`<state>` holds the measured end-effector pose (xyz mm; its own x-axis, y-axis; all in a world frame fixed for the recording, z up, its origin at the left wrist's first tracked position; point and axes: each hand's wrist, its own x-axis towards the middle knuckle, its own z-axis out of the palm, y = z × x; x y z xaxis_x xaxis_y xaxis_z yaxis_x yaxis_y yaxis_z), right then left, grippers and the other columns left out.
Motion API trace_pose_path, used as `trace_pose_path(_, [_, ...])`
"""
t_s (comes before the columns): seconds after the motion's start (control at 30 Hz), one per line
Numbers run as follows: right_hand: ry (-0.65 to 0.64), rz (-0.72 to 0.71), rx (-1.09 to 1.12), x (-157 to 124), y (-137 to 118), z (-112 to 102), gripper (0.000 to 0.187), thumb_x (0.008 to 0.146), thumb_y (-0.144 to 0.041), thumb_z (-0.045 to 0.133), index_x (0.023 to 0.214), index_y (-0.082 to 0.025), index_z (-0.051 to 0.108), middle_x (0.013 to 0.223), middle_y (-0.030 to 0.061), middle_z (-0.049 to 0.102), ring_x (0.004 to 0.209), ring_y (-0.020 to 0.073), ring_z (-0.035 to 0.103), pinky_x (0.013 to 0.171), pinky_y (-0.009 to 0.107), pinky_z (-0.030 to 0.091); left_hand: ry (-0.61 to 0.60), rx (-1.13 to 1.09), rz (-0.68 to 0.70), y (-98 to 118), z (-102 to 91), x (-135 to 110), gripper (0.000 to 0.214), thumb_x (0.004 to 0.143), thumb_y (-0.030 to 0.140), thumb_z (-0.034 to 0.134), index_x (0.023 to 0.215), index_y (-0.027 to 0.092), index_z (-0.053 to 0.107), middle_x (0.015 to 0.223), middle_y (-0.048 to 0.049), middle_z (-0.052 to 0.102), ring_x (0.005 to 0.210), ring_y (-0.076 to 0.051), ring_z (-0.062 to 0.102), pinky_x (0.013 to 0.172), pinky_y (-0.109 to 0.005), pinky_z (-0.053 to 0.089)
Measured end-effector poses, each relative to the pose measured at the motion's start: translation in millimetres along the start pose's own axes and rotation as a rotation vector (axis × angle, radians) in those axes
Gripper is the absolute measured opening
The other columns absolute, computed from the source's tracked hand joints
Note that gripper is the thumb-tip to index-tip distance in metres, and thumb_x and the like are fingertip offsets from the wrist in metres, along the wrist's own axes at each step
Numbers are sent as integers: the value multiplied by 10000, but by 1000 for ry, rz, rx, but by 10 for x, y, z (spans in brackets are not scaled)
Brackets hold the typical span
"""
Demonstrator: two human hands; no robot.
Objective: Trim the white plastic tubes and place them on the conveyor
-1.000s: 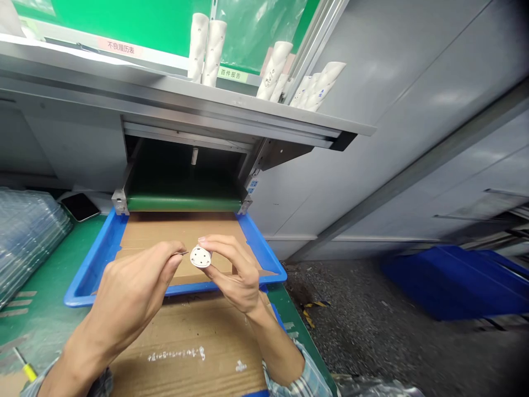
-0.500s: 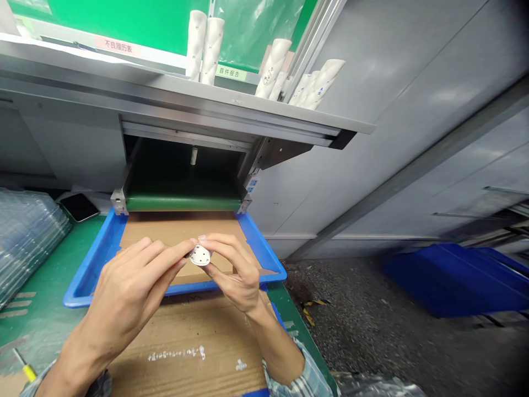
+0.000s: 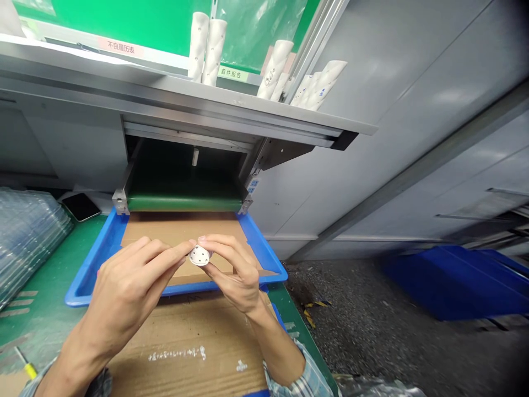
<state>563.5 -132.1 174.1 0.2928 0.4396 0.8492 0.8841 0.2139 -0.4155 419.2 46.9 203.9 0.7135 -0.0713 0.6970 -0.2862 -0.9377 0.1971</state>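
A small white round disc with several dark holes sits between my hands, above a blue tray. My right hand pinches its right edge between thumb and fingers. My left hand comes in from the lower left, its thumb and forefinger closed against the disc's left edge. Fingers hide part of the rim. The blue plastic tray below is lined with brown cardboard.
A green belt conveyor opens beyond the tray, beneath a metal shelf with white rolled tubes. Clear plastic trays, a phone and a yellow-handled tool lie left. A blue crate stands on the floor at right.
My left hand has moved right, up to the disc. The thin metal tip at its fingers earlier no longer shows. The disc is turned slightly, and my right hand stays about the same.
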Motion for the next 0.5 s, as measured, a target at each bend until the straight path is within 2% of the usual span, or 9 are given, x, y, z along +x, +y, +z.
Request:
trace_pose_path(0.2, [17, -1, -35, 4, -15, -9, 373, 996, -134, 730, 1344, -264, 700, 1195, 77, 768, 1086, 214, 756, 927, 366, 678, 96, 32, -30, 12, -16, 22, 327, 1071, 189, 608, 1398, 190, 604, 920, -14, 667, 747, -153, 512, 721, -302, 412])
trace_pose_path(0.37, [21, 9, -24, 10, -24, -10, 365, 983, -123, 737, 1320, -262, 706, 1188, 80, 756, 1086, 223, 754, 919, 376, 679, 34, 17, -43, 50, 30, 7, 178, 1074, 224, 614, 1252, 206, 619, 917, -11, 684, 753, -164, 545, 731, -313, 405])
trace_pose_path(0.5, [11, -10, -47, 20, -26, -9, 367, 990, -108, 720, 1324, -260, 700, 1195, 86, 743, 1090, 221, 751, 934, 378, 670, 26, 88, -30, 73, 43, 5, 156, 1078, 239, 608, 1231, 211, 619, 907, -14, 690, 754, -178, 560, 752, -327, 413])
